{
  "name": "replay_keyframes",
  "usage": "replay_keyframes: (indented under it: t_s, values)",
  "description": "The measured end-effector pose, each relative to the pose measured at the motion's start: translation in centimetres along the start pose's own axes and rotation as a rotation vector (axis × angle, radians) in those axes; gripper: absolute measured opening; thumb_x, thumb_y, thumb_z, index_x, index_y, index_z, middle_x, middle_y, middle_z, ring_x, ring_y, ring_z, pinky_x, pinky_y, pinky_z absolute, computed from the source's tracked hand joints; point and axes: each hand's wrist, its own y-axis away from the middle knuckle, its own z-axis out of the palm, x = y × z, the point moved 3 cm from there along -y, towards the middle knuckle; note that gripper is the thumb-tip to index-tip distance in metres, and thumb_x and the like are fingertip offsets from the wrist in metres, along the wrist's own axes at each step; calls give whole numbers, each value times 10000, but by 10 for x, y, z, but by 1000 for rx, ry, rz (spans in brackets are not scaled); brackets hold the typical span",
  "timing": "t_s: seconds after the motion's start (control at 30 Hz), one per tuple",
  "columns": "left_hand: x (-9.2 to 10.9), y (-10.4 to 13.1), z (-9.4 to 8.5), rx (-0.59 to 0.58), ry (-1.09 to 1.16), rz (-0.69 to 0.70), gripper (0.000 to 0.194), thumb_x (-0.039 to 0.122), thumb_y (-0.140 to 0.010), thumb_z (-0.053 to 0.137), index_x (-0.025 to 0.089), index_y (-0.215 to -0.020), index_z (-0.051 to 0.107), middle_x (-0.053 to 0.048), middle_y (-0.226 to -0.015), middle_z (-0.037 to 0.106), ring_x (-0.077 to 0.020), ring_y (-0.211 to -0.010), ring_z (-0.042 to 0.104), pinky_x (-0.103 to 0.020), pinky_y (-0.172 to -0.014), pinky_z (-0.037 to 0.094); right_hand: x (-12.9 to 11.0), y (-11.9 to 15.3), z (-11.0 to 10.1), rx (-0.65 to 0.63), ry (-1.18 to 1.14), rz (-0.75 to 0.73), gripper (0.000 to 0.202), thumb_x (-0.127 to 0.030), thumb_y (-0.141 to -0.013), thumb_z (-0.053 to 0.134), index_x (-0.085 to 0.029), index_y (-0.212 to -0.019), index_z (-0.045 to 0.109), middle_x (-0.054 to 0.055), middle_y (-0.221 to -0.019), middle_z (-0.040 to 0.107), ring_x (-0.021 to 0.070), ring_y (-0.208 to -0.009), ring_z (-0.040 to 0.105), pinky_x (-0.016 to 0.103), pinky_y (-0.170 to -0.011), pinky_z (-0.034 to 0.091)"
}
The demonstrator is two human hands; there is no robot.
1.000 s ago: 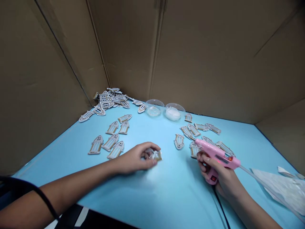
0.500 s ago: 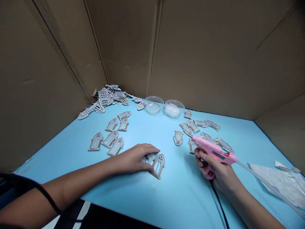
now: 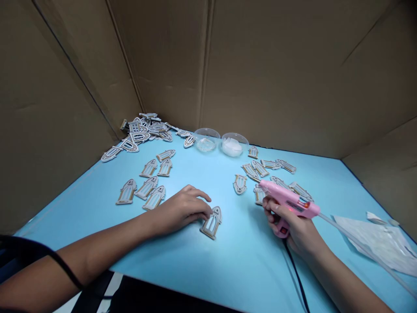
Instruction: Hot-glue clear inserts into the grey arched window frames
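Observation:
My left hand (image 3: 186,208) rests low over the table, palm down, fingers apart and curved, its fingertips at the left edge of a white and gold arched window piece (image 3: 212,222). That piece lies flat near the middle front. In my right hand (image 3: 289,221) is a pink glue gun (image 3: 286,198), gripped by its handle, with a red light on it. Its metal nozzle points left, over the arched pieces on the right. A long clear glue stick (image 3: 345,239) sticks out of its back end.
A pile of arched pieces (image 3: 140,132) fills the back left corner, with several more pieces (image 3: 154,198) nearer. Two clear round tubs (image 3: 206,140) (image 3: 234,144) stand at the back. A white plastic bag (image 3: 379,243) lies at the right. Cardboard walls (image 3: 267,74) surround the blue table (image 3: 195,269).
My left hand's fingers have lifted off and come away from beside the arched piece, no longer spread around its upper left side. The whole view has shifted slightly.

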Motion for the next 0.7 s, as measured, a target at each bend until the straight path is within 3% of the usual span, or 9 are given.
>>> replay_keyframes:
  t_s: [0.17,0.3,0.4,0.47,0.6,0.7]
  values:
    - [-1,-2,-3,-54,107,-46,269,313,-1090,526,195,-978,741,-64,-951,766,-195,-948,656,-301,-886,502,1,-1,-2,-6,-2,-9,464,-579,-780,833,-197,-888,594,-6,-706,523,83,-508,441,198,-405,251]
    - [-4,-1,-26,-90,-40,-196,271,405,-1036,629,211,-1210,705,-87,-1224,718,-249,-1179,596,-360,-1031,458,-1,1,-1,-8,6,18,502,-608,-751,844,-199,-891,589,-12,-696,515,81,-493,434,187,-398,239]
    - [-8,4,-34,-194,-153,-341,533,466,-882,804,241,-1342,656,-94,-1399,626,-316,-1325,506,-415,-1107,414,-3,2,-1,-4,6,13,496,-600,-751,845,-196,-887,593,-5,-710,525,87,-509,454,184,-399,256]
    - [-8,7,-30,-255,-211,-372,573,418,-834,820,244,-1353,652,-100,-1437,589,-343,-1340,484,-440,-1111,409,-2,1,-2,-9,9,17,490,-597,-756,841,-193,-882,595,-7,-693,521,84,-492,443,188,-396,252]
    - [-3,8,-18,-282,-312,-311,434,179,-820,655,220,-1251,687,-115,-1391,591,-345,-1277,509,-467,-1076,420,1,-1,-3,-1,17,-3,449,-557,-778,836,-191,-887,599,5,-714,541,87,-495,447,202,-396,260]
    - [0,7,-16,-290,-336,-306,470,173,-812,653,211,-1279,679,-131,-1405,579,-374,-1320,472,-513,-1109,387,2,-1,-3,6,9,-24,422,-531,-788,837,-192,-878,603,17,-753,553,96,-530,461,203,-397,269]
